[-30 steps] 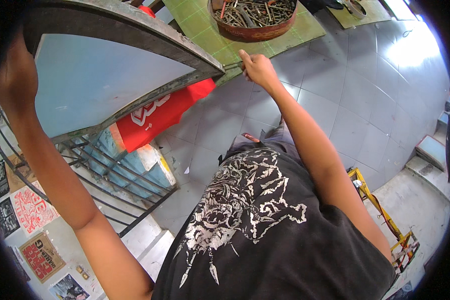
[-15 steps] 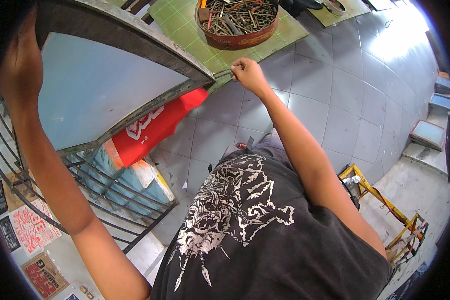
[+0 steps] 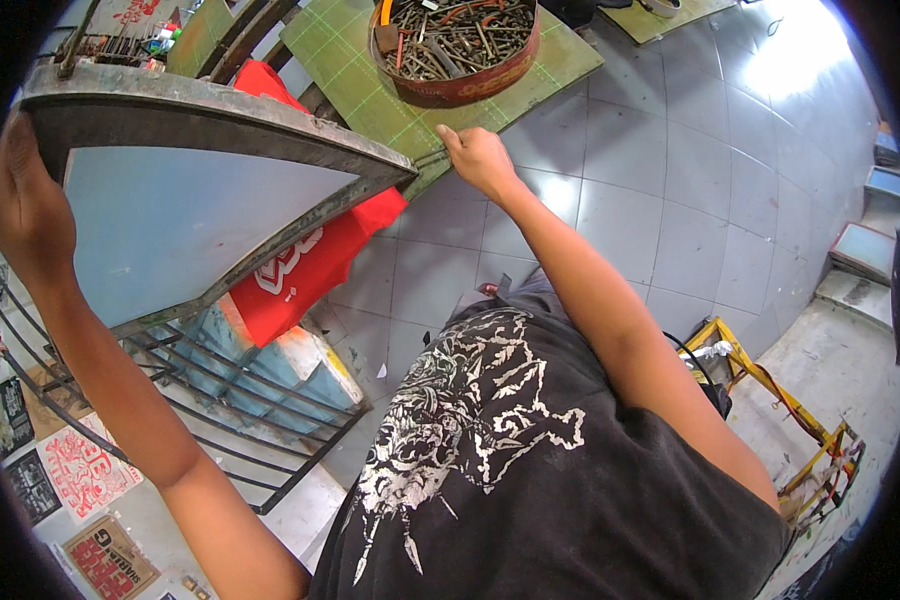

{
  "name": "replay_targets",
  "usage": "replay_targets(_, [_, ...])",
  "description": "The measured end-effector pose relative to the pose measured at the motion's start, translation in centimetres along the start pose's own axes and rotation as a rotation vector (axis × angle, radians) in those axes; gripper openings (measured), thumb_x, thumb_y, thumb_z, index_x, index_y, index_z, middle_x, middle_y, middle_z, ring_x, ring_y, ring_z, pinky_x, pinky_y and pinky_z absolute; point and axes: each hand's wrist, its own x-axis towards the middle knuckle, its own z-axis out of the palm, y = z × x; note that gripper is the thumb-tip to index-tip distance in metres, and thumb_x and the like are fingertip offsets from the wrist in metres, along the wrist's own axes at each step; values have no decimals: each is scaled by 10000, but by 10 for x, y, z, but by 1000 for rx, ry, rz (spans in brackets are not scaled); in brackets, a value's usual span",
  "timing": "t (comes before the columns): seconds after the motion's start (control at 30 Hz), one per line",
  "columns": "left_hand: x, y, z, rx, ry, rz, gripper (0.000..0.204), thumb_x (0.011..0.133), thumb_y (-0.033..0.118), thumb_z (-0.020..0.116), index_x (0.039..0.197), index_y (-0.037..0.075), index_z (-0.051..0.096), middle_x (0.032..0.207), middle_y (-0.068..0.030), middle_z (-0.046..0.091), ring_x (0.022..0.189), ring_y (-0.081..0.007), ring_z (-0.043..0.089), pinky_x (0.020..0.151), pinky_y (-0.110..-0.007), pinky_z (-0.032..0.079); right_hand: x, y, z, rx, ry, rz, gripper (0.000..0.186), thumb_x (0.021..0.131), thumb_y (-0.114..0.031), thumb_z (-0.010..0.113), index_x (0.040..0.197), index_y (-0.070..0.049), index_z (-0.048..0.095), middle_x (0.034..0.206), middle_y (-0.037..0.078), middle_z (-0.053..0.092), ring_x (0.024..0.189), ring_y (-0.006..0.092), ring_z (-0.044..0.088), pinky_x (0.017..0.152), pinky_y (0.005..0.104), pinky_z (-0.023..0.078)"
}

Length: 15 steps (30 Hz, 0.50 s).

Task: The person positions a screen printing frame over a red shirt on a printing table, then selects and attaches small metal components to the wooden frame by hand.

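A screen printing frame (image 3: 240,120) with a pale blue mesh (image 3: 200,225) stands tilted at the left, its rim dark and stained. My left hand (image 3: 32,215) is closed on the frame's left end, its fingertips partly hidden. Just past the frame's right corner, my right hand (image 3: 478,160) is closed with thumb and finger together. A thin strip runs from that corner toward it; I cannot make out what the fingers hold. Red cloth (image 3: 315,260) with a white print hangs below the frame, and more red shows behind it.
Beyond my right hand, a round red tin (image 3: 460,88) full of thin, mixed metal pieces sits on a green gridded board (image 3: 330,50). Black metal bars (image 3: 240,420) curve below the frame. A yellow metal frame (image 3: 760,375) stands at the right over grey floor tiles (image 3: 610,230).
The frame's far rim and my left hand sit lower in view, uncovering red cloth and tools behind. My right hand has shifted slightly left and down. The whole view has also moved a little.
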Motion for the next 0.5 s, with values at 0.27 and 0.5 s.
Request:
replay_targets(0.27, [0,9,-4,-32,-13,-26,537,1019,448,321,1339,61,512,1300,-168,550,1190,-281,528,1023,-339,368,4,13,-5,162,-21,-206,486,885,-408,578,728,48,639,731,259,630,775,426,627,730,474,488])
replay_targets(0.5, [-1,7,-7,5,-54,-22,542,1027,436,292,1350,52,498,1301,-168,551,1181,-292,529,1023,-347,367,6,7,-9,39,-83,-60,464,895,-387,571,739,45,637,721,253,622,739,426,610,704,487,479])
